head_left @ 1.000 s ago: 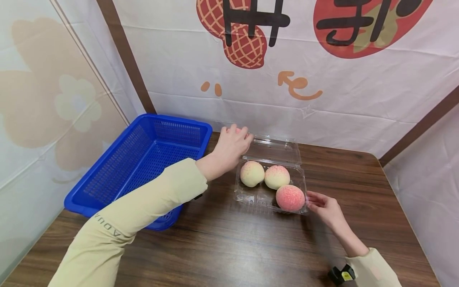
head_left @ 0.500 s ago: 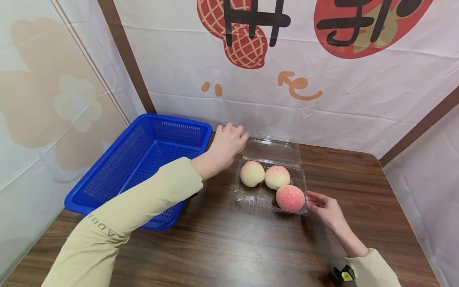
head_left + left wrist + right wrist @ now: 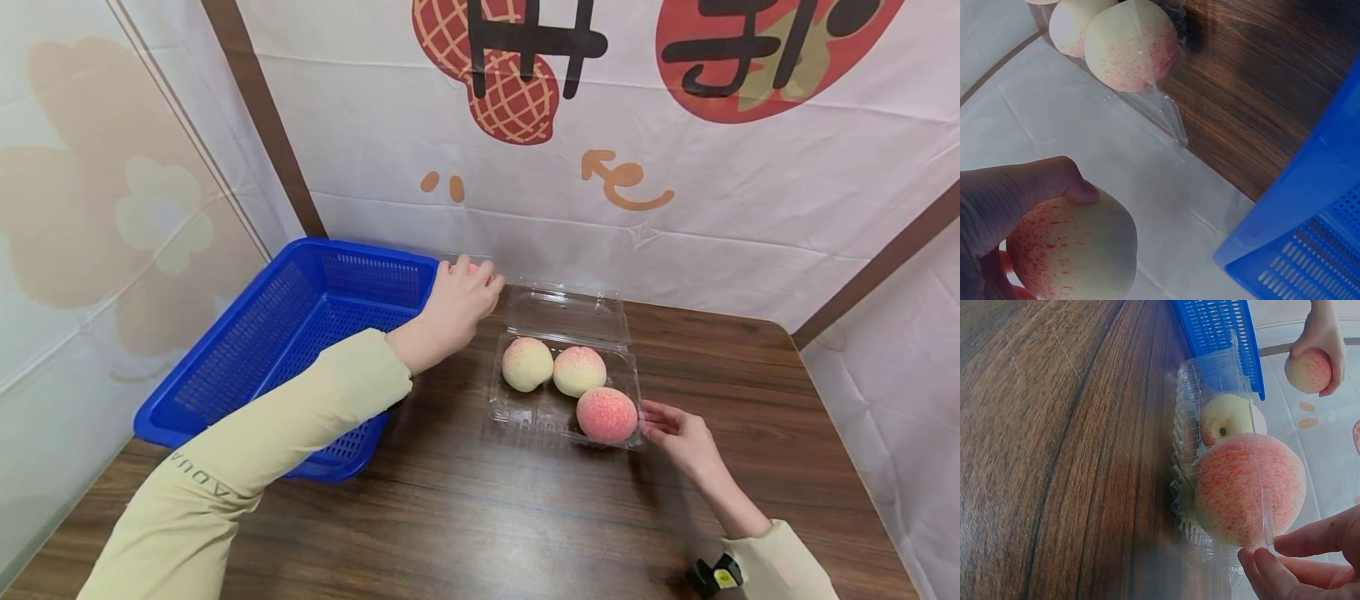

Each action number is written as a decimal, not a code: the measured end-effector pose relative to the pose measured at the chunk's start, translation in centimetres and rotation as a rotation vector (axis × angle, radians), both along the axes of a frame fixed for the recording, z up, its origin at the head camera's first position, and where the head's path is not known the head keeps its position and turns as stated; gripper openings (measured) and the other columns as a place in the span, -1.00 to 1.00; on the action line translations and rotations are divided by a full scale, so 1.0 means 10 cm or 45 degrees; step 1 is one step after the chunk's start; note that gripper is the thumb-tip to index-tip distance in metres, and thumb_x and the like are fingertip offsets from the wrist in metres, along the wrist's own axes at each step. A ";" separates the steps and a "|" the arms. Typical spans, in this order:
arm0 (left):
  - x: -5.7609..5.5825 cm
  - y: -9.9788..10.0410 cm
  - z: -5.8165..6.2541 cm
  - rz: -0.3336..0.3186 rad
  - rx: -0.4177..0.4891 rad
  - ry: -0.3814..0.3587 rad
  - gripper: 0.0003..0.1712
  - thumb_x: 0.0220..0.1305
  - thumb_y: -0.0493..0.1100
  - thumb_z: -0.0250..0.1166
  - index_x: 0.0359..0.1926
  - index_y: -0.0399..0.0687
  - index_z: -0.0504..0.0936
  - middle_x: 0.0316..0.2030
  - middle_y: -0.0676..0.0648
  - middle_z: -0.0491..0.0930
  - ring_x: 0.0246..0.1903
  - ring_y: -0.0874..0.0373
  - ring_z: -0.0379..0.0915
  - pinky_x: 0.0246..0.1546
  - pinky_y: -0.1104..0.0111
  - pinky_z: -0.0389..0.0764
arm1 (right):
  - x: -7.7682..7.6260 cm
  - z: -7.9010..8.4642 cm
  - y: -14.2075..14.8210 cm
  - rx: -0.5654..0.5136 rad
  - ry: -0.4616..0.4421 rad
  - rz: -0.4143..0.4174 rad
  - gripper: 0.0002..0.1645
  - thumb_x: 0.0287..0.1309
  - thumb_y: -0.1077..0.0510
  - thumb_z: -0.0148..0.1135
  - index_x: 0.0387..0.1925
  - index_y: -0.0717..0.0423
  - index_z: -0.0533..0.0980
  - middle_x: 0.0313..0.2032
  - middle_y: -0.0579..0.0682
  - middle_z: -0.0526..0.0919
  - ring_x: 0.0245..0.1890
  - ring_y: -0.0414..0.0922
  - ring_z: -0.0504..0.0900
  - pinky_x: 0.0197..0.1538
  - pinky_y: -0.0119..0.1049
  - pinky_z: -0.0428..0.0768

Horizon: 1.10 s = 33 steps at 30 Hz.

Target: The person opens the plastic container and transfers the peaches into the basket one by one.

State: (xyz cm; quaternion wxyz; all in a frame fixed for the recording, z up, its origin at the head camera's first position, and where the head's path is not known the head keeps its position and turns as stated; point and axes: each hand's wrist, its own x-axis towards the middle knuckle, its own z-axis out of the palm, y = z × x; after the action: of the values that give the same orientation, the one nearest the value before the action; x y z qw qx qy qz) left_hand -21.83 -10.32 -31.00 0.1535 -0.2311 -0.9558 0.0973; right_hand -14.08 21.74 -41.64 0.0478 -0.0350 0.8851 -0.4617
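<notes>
My left hand point(image 3: 457, 304) grips a peach point(image 3: 1085, 250), pale yellow with red speckles. It is raised beside the blue basket's right back corner, and in the head view my fingers hide most of the peach. My right hand point(image 3: 681, 437) pinches the rim of a clear plastic clamshell box point(image 3: 517, 408) at its right front corner. Inside the box sit three more peaches: a pale one point(image 3: 527, 364) at the back left, a pink-topped one point(image 3: 580, 371) beside it, and a redder one point(image 3: 607, 414) at the front right, nearest my right fingers. The lid point(image 3: 567, 315) lies folded back.
A blue plastic basket point(image 3: 240, 358) with slotted walls stands on the left of the wooden table point(image 3: 495, 517), partly behind my left sleeve. A printed white cloth point(image 3: 375, 150) hangs along the table's back edge. More cloth hangs at both sides.
My left hand has moved left with the peach, from behind the box's left side to the basket's right back corner. My right hand and the box have stayed in place.
</notes>
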 end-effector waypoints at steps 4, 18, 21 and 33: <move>0.00 -0.04 -0.01 0.015 0.005 -0.002 -0.63 -0.02 -0.38 0.23 -0.12 -0.09 0.46 -0.15 -0.11 0.41 -0.16 -0.14 0.29 -0.24 0.06 0.36 | -0.01 -0.01 0.00 -0.001 -0.002 -0.002 -0.56 0.07 0.39 0.15 0.01 0.54 0.38 -0.16 0.37 0.57 -0.21 -0.08 0.60 -0.31 -0.59 0.48; -0.03 -0.22 0.02 0.053 0.056 -0.023 -0.56 -0.12 -0.33 0.33 -0.13 -0.13 0.44 -0.14 -0.15 0.42 -0.14 -0.17 0.30 -0.23 0.02 0.35 | -0.02 0.00 0.00 -0.017 0.003 -0.003 -0.57 0.07 0.42 0.14 0.00 0.55 0.38 -0.17 0.38 0.57 -0.23 -0.10 0.60 -0.31 -0.60 0.48; -0.04 -0.26 0.02 0.066 0.052 -0.028 -0.49 -0.17 -0.28 0.39 -0.10 -0.13 0.44 -0.13 -0.16 0.42 -0.13 -0.18 0.30 -0.22 0.01 0.35 | -0.02 0.00 0.00 -0.008 -0.001 -0.004 -0.57 0.07 0.41 0.14 0.00 0.54 0.39 -0.17 0.38 0.57 -0.21 -0.06 0.60 -0.31 -0.59 0.48; -0.10 -0.40 -0.03 0.119 0.040 -0.046 -0.29 -0.33 -0.16 0.53 -0.05 -0.12 0.42 -0.11 -0.17 0.41 -0.13 -0.20 0.29 -0.18 -0.03 0.34 | -0.02 0.01 0.00 0.015 -0.014 -0.007 -0.57 0.06 0.40 0.13 0.01 0.52 0.39 -0.16 0.36 0.57 -0.21 -0.06 0.60 -0.32 -0.58 0.48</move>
State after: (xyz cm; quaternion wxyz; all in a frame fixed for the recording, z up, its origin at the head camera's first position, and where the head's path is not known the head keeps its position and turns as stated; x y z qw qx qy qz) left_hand -22.82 -14.35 -31.34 0.1351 -0.1856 -0.9696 0.0853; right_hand -14.26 21.77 -41.55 0.0515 -0.0298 0.8876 -0.4568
